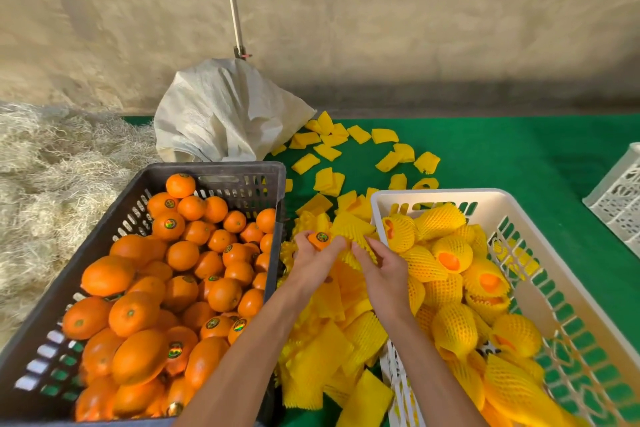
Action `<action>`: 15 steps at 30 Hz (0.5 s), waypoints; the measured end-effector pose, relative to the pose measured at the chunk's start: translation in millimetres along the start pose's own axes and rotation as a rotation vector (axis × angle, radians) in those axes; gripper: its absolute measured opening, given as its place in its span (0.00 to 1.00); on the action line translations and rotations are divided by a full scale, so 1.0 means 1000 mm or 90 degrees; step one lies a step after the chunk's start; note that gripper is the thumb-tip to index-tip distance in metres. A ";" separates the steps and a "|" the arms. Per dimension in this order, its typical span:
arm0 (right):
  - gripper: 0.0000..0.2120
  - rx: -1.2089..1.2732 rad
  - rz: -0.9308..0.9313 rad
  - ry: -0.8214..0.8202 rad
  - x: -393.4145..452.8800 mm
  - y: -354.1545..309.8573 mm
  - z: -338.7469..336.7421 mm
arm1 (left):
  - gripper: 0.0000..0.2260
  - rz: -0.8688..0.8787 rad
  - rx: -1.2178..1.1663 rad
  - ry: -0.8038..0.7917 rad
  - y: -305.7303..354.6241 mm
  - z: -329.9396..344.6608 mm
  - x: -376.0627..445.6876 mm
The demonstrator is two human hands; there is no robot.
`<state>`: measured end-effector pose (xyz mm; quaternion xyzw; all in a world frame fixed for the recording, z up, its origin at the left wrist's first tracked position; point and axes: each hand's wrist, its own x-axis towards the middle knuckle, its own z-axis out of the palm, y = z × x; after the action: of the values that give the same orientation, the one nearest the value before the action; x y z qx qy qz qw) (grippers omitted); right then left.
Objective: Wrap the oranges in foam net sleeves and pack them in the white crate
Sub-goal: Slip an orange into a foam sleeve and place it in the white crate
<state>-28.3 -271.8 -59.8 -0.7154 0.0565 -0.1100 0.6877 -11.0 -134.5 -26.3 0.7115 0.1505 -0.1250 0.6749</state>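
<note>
Orange: while the left hand curls round it, one orange sits between the crates, its round sticker unreadable.
Sleeve: right hand pinches a yellow foam net sleeve beside it.
White crate: about ten wrapped oranges.
Dark crate: dozens of bare oranges.
Green cloth: scattered loose sleeves.

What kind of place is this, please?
Probably a fruit packing area: a dark crate full of bare oranges, loose yellow foam net sleeves on green matting, and a white crate of wrapped fruit.
</note>
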 end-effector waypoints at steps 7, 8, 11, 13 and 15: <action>0.15 0.043 0.016 -0.039 0.001 -0.002 -0.005 | 0.23 0.063 -0.057 0.003 -0.001 0.005 0.004; 0.17 0.089 0.049 -0.045 0.002 -0.002 -0.006 | 0.20 0.062 -0.061 0.018 -0.002 0.004 0.007; 0.17 0.396 0.192 -0.085 0.009 -0.004 -0.011 | 0.16 0.051 -0.123 0.007 0.001 0.005 0.010; 0.19 0.561 0.259 -0.114 0.011 -0.005 -0.012 | 0.15 0.031 -0.192 -0.014 0.004 0.010 0.009; 0.23 0.633 0.313 -0.128 0.010 -0.008 -0.009 | 0.14 -0.006 -0.221 -0.026 0.005 0.013 0.008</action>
<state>-21.2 -282.5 -50.3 -0.2781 0.0970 0.1089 0.9494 -1.0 -147.3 -26.0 0.5808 0.1595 -0.1152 0.7899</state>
